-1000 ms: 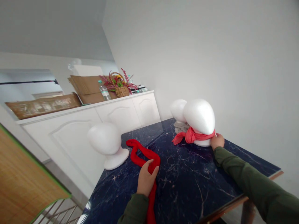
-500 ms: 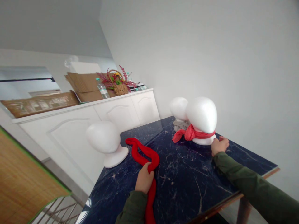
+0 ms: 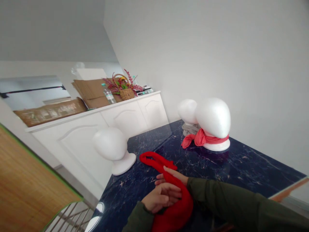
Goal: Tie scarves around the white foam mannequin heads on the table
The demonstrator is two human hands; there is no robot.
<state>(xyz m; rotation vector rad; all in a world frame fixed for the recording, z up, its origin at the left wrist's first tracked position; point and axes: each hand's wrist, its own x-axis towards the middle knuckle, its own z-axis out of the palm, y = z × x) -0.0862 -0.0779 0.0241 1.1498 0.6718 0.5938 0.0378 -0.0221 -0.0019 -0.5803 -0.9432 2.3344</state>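
Hands met: the right hand had left the foam head and joined the left hand, both grasping the red scarf near the table's front edge.

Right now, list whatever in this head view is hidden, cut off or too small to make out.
- Red scarf: its near end runs off the bottom edge; the left hand covers part of it.
- Right hand: its palm is behind the scarf, so its grip is unclear.
- Far foam head: partly behind the foam head wearing the coral scarf.
- Water bottle: label too small to read.
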